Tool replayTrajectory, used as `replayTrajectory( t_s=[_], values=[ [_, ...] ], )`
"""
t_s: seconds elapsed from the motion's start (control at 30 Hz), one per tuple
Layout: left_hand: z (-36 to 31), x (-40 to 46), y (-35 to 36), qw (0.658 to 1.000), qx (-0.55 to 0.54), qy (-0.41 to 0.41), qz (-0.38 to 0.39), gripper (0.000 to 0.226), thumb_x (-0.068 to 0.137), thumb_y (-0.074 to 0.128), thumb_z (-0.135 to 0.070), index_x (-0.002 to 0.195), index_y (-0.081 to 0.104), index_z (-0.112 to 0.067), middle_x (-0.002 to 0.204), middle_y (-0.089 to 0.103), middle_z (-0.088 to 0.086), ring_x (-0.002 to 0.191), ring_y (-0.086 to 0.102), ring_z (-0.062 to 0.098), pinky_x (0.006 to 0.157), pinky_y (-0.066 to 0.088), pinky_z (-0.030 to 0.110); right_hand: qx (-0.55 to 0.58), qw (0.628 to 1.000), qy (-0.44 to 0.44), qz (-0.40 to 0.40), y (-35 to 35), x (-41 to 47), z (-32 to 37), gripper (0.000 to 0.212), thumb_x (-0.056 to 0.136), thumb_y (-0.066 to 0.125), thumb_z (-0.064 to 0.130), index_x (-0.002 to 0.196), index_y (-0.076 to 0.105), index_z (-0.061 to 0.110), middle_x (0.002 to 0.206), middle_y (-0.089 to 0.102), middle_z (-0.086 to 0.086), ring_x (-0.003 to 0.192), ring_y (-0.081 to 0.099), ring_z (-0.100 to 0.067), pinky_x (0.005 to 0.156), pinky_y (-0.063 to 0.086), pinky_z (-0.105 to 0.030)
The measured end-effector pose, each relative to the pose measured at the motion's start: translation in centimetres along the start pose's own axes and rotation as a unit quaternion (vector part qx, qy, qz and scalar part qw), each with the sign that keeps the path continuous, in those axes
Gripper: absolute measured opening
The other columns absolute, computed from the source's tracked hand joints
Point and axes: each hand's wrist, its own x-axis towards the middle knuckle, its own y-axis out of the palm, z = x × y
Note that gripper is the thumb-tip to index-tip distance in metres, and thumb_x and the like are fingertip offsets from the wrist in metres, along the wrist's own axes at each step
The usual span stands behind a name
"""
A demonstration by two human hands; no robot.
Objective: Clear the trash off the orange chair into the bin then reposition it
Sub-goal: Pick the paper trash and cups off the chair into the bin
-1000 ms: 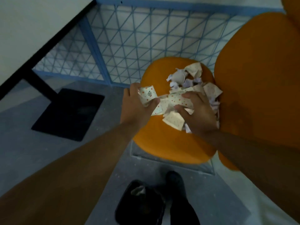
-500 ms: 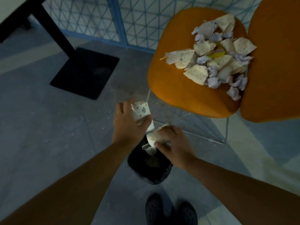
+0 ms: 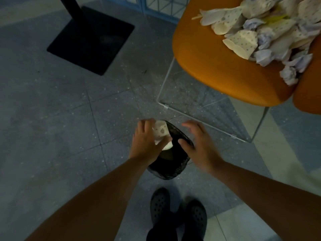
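Over the black bin [image 3: 171, 164]: our left hand [image 3: 147, 143] pinches a dotted paper scrap [image 3: 161, 132]; our right hand [image 3: 199, 145] hovers, fingers spread, grip wide, holding nothing.

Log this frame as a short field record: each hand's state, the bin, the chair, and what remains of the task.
left hand: over the bin, fingers curled round spotted paper trash
right hand: over the bin, fingers spread, holding nothing
bin: small, black, on the floor in front of the person's shoes
orange chair: seat carries a pile of crumpled paper
task status: clearing under way; much trash left on the seat
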Motion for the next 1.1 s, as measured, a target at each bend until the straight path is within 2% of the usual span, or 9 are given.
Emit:
replayTrajectory(
  t_s=[0.1,0.17,0.3,0.43,0.6,0.73,0.87,0.97,1.1],
  values=[
    [1.1,0.6,1.3,0.991,0.059,-0.036,0.115,0.076,0.076,0.067,-0.058,0.137,0.035,-0.027,0.138,0.039,0.004,0.128,0.036,0.029,0.102,0.038,0.047,-0.001,1.0,-0.015,-0.002,-0.5,1.0,-0.1,0.044,0.09,0.061,0.027,0.13,0.047,0.022,0.135,0.042,0.004,0.121,0.048,-0.017,0.096,0.047,-0.038],
    [0.9,1.5,1.2,0.99,0.047,-0.039,0.128,0.069,0.082,0.064,-0.052,0.138,0.037,-0.024,0.138,0.04,0.006,0.129,0.034,0.029,0.102,0.037,0.044,-0.001,1.0,-0.024,0.015,-0.8,1.7,-0.1,0.043,0.09,0.061,0.026,0.131,0.048,0.021,0.137,0.041,0.002,0.125,0.046,-0.018,0.099,0.047,-0.042],
    [-1.2,4.0,-1.0,0.997,-0.004,-0.004,0.073,0.057,0.087,0.064,-0.04,0.134,0.042,-0.019,0.133,0.044,0.006,0.126,0.039,0.024,0.099,0.039,0.036,0.001,0.999,-0.031,0.02,-1.8,2.9,0.7,0.04,0.092,0.06,0.024,0.13,0.049,0.017,0.139,0.04,0.0,0.128,0.044,-0.018,0.1,0.046,-0.041],
    [-5.0,7.3,-4.8,0.998,-0.025,0.064,0.016,0.051,0.088,0.064,-0.032,0.132,0.042,-0.018,0.128,0.048,0.006,0.115,0.05,0.023,0.094,0.049,0.042,0.008,1.0,-0.024,-0.005,-3.7,4.8,3.1,0.036,0.095,0.057,0.023,0.129,0.05,0.019,0.141,0.038,0.003,0.126,0.044,-0.015,0.09,0.041,-0.026],
    [-11.5,12.0,-10.6,0.99,-0.071,0.12,-0.024,0.063,0.09,0.062,-0.027,0.143,0.029,-0.018,0.136,0.042,0.007,0.12,0.047,0.02,0.097,0.044,0.033,-0.023,0.997,-0.042,-0.068,-8.4,9.1,6.9,0.033,0.096,0.056,0.026,0.128,0.051,0.022,0.146,0.035,0.002,0.133,0.032,-0.02,0.099,0.04,-0.033],
    [-16.3,16.3,-14.1,0.981,-0.044,0.184,-0.046,0.056,0.09,0.063,-0.025,0.138,0.037,-0.013,0.131,0.045,0.008,0.118,0.048,0.021,0.091,0.04,0.028,-0.041,0.989,-0.06,-0.129,-13.3,13.5,8.5,0.035,0.095,0.057,0.027,0.129,0.05,0.023,0.144,0.036,0.001,0.134,0.033,-0.022,0.1,0.041,-0.041],
    [-20.1,20.4,-15.2,0.971,-0.046,0.23,-0.046,0.047,0.091,0.063,-0.02,0.133,0.041,-0.016,0.127,0.045,0.001,0.115,0.043,0.011,0.087,0.036,0.022,-0.066,0.98,-0.054,-0.179,-17.8,17.4,7.3,0.035,0.096,0.057,0.025,0.13,0.05,0.022,0.145,0.037,0.0,0.134,0.033,-0.02,0.104,0.037,-0.031],
    [-22.2,24.2,-14.7,0.969,-0.045,0.239,-0.047,0.044,0.091,0.062,-0.022,0.131,0.042,-0.019,0.12,0.04,-0.007,0.107,0.037,0.001,0.087,0.038,0.024,-0.066,0.972,-0.078,-0.213,-22.0,21.4,4.8,0.032,0.093,0.059,0.025,0.124,0.055,0.016,0.138,0.046,-0.007,0.128,0.042,-0.027,0.098,0.043,-0.039],
    [-24.7,30.2,-12.2,0.973,-0.032,0.225,-0.047,0.049,0.09,0.062,-0.029,0.134,0.042,-0.017,0.124,0.042,-0.002,0.111,0.043,0.009,0.087,0.037,0.025,-0.1,0.957,-0.078,-0.26,-27.9,27.1,1.2,0.032,0.09,0.057,0.027,0.119,0.057,0.013,0.124,0.054,-0.011,0.118,0.048,-0.024,0.096,0.042,-0.034]
  ],
)
